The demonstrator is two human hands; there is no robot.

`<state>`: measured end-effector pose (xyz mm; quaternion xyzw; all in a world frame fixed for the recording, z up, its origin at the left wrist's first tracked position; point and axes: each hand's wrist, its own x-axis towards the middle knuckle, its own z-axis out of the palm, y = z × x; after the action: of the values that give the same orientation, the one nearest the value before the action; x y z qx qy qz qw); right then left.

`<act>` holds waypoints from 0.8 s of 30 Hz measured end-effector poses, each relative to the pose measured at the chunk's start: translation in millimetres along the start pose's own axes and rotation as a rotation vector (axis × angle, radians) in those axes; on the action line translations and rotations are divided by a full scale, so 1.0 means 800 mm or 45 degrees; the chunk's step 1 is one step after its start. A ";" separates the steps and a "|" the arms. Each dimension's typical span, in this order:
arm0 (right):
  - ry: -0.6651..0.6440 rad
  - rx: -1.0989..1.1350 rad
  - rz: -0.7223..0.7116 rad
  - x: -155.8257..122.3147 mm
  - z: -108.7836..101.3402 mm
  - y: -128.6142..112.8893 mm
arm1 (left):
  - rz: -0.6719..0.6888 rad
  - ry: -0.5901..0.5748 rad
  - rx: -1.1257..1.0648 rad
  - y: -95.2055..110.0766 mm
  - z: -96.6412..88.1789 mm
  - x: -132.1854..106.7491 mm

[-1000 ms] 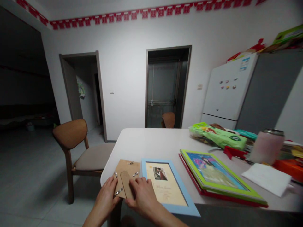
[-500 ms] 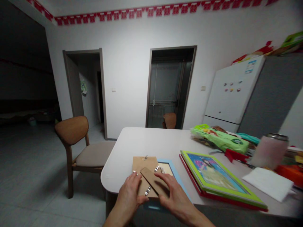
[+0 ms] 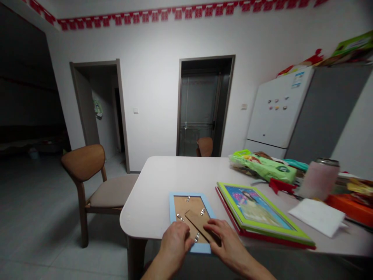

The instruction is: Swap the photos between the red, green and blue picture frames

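A light blue picture frame [image 3: 200,248] lies face down at the table's front edge. Within its border sits a brown backing board [image 3: 182,206] with several metal clips [image 3: 203,211] and a slanting stand leg [image 3: 196,221]. My left hand [image 3: 175,242] grips the board's lower left, fingers curled and thumb close to the bottom clip. On the lower right, my right hand [image 3: 226,242] has thumb and fingers around the stand leg and board edge. Their fingertips partly hide the board's lower sides.
A green picture frame [image 3: 259,210] rests on a red one [image 3: 303,244] to the right. Beyond are a green packet [image 3: 271,169], a pink jar [image 3: 319,181], white paper [image 3: 317,216] and an orange box [image 3: 349,210]. A wooden chair [image 3: 84,163] stands left of the white table [image 3: 157,194].
The backing board has shifted from lying across the blue frame, off to its left, to sitting inside its border. Both hands moved right in view with it; the camera turned slightly.
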<state>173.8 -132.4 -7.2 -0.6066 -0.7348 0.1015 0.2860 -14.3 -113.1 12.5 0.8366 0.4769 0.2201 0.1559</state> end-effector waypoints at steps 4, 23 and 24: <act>-0.039 -0.068 -0.047 0.012 -0.007 0.003 | 0.075 -0.040 0.021 0.002 -0.009 -0.007; -0.012 -0.426 -0.049 0.072 0.007 0.014 | 0.017 -0.129 -0.019 -0.002 -0.007 -0.017; -0.007 -0.431 -0.047 0.080 0.011 0.011 | 0.021 -0.129 -0.031 -0.003 -0.005 -0.018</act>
<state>169.9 -67.7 -0.2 -0.6321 -0.7533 -0.0273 0.1796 -24.8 -123.8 11.8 0.8486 0.4587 0.1846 0.1882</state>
